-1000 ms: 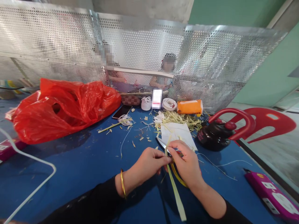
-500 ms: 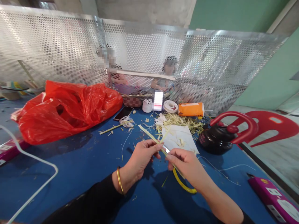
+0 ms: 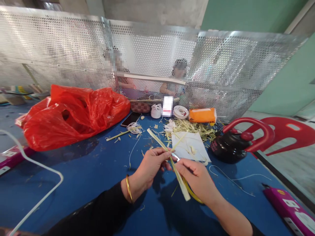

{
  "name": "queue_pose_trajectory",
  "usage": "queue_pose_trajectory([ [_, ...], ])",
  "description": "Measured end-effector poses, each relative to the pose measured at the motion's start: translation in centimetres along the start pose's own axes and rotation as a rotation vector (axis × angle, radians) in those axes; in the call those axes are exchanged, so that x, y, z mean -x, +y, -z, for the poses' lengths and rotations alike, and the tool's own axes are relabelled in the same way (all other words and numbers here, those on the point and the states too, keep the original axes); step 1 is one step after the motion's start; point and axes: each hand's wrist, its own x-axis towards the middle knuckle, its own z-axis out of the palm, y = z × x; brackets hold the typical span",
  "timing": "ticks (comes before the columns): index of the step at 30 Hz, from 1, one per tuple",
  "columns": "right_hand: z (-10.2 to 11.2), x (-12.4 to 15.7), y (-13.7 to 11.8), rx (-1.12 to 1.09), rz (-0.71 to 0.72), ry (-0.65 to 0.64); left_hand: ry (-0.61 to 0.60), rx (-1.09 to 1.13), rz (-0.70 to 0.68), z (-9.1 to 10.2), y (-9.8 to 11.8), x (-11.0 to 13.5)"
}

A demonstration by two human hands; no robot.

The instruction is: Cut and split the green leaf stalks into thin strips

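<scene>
My left hand [image 3: 152,165], a gold bangle on its wrist, pinches a long pale-green plant strip [image 3: 158,139] between thumb and fingers. A thinner piece sticks out to the upper right of the pinch. The strip's broad lower end hangs down past the other hand's fingertips. Close by on the right, my right hand [image 3: 197,175] is closed round scissors with a yellow handle [image 3: 197,198]; a short bit of their metal blade shows near the left fingertips. Most of the scissors is hidden by the fingers and strip. Beyond the hands lies white paper [image 3: 180,144] with scraps on it.
A heap of dry plant scraps [image 3: 197,129] lies behind the paper. Around it are a black kettle [image 3: 228,149], an orange packet [image 3: 202,115], a white spool [image 3: 180,112], a phone [image 3: 131,119] and a red plastic bag [image 3: 78,118]. Purple boxes [image 3: 286,208] flank the table; perforated metal [image 3: 152,49] screens two people.
The strip's lower end has swung out to the left of my right hand and now shows its broad face over the yellow handle. Both hands stay nearly in place.
</scene>
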Motion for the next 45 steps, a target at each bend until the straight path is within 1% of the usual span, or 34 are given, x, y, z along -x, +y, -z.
queue_pose_trajectory([
  [3, 0.2, -0.4, 0.3, -0.093, -0.056, 0.148, -0.068, 0.122, 0.055, -0.1, 0.4, 0.2],
  [5, 0.3, -0.7, 0.4, -0.109, -0.033, 0.246, -0.107, 0.188, 0.09, -0.1, 0.6, 0.4],
  [6, 0.3, -0.8, 0.4, -0.098, 0.004, 0.261, -0.131, 0.216, 0.102, -0.2, 0.7, 0.5],
  [7, 0.3, -0.9, 0.4, -0.083, 0.051, 0.246, -0.159, 0.241, 0.11, -0.2, 0.7, 0.5],
  [9, 0.1, -1.0, 0.3, -0.06, 0.136, 0.167, -0.225, 0.282, 0.126, -0.3, 0.7, 0.7],
  [11, 0.0, -0.9, 0.3, -0.057, 0.168, 0.096, -0.283, 0.302, 0.133, -0.3, 0.7, 0.8],
  [12, -0.1, -0.8, 0.4, -0.048, 0.178, 0.086, -0.304, 0.306, 0.134, -0.3, 0.6, 0.8],
  [14, -0.1, -0.7, 0.7, 0.017, 0.223, 0.111, -0.322, 0.309, 0.137, -0.3, 0.6, 0.9],
  [18, 0.1, -0.7, 1.5, 0.287, 0.391, 0.197, -0.302, 0.288, 0.167, -0.4, 0.5, 1.0],
  [20, 0.2, -0.8, 1.7, 0.362, 0.414, 0.205, -0.268, 0.26, 0.157, -0.5, 0.3, 1.1],
  [24, 0.0, -0.9, 1.8, 0.4, 0.381, 0.2, -0.194, 0.195, 0.116, -0.6, 0.1, 1.0],
  [27, -0.1, -0.9, 1.9, 0.456, 0.394, 0.2, -0.179, 0.17, 0.109, -0.5, 0.2, 0.8],
  [30, -0.1, -1.0, 2.1, 0.478, 0.403, 0.197, -0.171, 0.165, 0.133, -0.5, 0.4, 0.8],
  [35, 0.0, -1.0, 2.1, 0.488, 0.445, 0.236, -0.188, 0.179, 0.163, -0.6, 0.8, 1.1],
  [40, -0.1, -1.0, 1.3, 0.402, 0.433, 0.201, -0.228, 0.21, 0.136, -0.7, 1.2, 1.2],
  [42, 0.2, -1.4, 0.8, 0.412, 0.459, 0.187, -0.246, 0.217, 0.135, -0.7, 1.7, 1.0],
  [45, 0.8, -2.8, 0.2, 0.473, 0.525, 0.167, -0.24, 0.205, 0.144, -0.5, 2.8, 0.3],
])
